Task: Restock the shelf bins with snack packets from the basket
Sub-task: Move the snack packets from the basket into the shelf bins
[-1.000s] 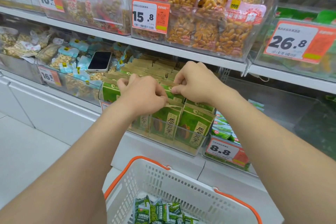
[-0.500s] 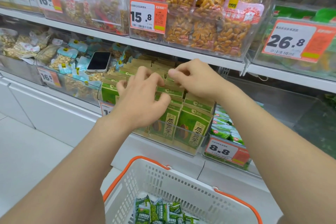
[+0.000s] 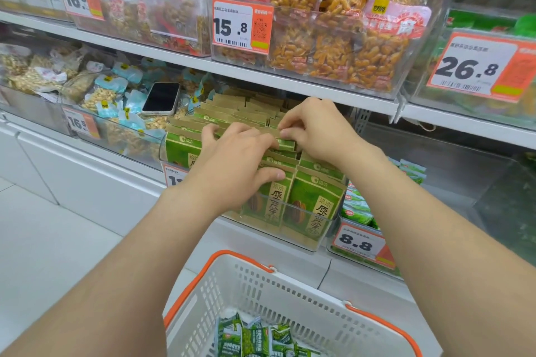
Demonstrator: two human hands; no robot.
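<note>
In the head view, your left hand (image 3: pixel 232 159) curls over the tops of the green packets (image 3: pixel 313 206) standing in the clear bin (image 3: pixel 304 243), with the thumb on a front one. Your right hand (image 3: pixel 313 130) pinches a packet's top edge just behind. More snack packets (image 3: pixel 255 339) lie in the basket (image 3: pixel 290 293) below. The rows look tightly packed, so forcing one in may buckle its neighbours or tip them over the bin's low front.

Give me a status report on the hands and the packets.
Left hand grips the green packets in the clear bin. Right hand pinches a packet top there. Small packets wait in the basket. Nothing blocking.
</note>
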